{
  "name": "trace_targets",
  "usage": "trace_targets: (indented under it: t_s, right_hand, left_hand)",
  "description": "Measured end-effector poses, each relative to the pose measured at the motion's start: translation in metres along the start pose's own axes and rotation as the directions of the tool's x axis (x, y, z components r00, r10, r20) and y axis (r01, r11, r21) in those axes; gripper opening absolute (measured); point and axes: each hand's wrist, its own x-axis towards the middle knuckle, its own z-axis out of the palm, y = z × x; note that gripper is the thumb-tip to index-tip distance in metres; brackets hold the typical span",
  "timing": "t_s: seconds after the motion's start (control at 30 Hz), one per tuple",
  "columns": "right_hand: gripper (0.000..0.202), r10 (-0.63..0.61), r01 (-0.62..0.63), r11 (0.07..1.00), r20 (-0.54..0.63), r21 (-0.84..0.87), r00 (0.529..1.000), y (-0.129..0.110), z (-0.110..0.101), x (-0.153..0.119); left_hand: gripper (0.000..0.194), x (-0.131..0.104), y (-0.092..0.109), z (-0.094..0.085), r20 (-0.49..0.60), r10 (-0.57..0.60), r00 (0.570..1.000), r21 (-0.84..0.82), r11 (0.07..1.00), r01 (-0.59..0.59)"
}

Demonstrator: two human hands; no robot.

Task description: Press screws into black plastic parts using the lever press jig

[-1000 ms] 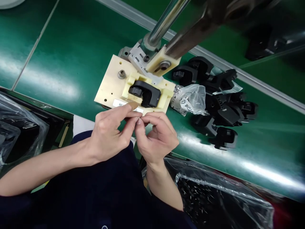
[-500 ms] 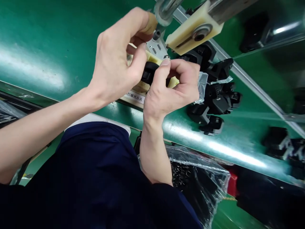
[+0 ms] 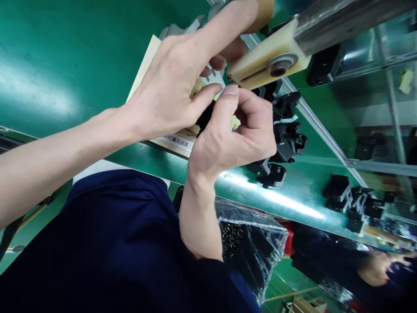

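My left hand reaches over a pale fixture, its index finger stretched to the upper right with a tan cover on the tip. Its thumb points at my right thumb, apart from the index finger; the other fingers are partly hidden. My right hand is closed in a pinch at the fixture's right side; whatever lies between thumb and index finger cannot be made out. Under both hands a black plastic part sits in the fixture, mostly covered. A slotted metal plate shows behind the fingers.
A cream block on a metal bar hangs close by on the right. Several black parts lie on the green table. Below the edge is a clear plastic bag with small pieces. Another person's hand is at lower right.
My left hand has moved up and right, its index finger now stretched farther out. My right hand stays pinched at the fixture. The view has shifted, showing more at the right.
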Motion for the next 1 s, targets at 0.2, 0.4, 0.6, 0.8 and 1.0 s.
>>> trace_targets:
  t_s: [0.2, 0.4, 0.6, 0.8, 1.0]
  right_hand:
    - [0.022, 0.089, -0.086, 0.996, -0.091, 0.039, 0.992, -0.002, 0.007, -0.002]
    - [0.024, 0.172, -0.173, 0.980, 0.024, 0.093, 0.985, 0.005, 0.006, -0.002]
    - [0.023, 0.049, -0.051, 0.999, 0.130, 0.012, 0.990, 0.018, -0.004, 0.002]
    - [0.019, 0.034, -0.036, 0.999, 0.077, 0.032, 0.996, 0.017, -0.006, 0.006]
    - [0.023, 0.021, -0.022, 1.000, 0.060, 0.011, 0.998, 0.019, -0.006, 0.008]
  left_hand:
    - [0.044, 0.005, -0.022, 0.001, -0.010, 0.297, 0.955, 0.292, 0.914, -0.281]
    - [0.043, 0.008, -0.031, 0.007, -0.087, 0.366, 0.927, 0.220, 0.914, -0.340]
    - [0.049, 0.005, -0.018, 0.019, -0.166, 0.231, 0.959, 0.105, 0.971, -0.216]
    - [0.059, 0.002, -0.013, 0.019, -0.162, 0.143, 0.976, 0.046, 0.989, -0.137]
    - [0.060, 0.008, -0.005, 0.009, -0.120, 0.100, 0.988, 0.054, 0.994, -0.094]
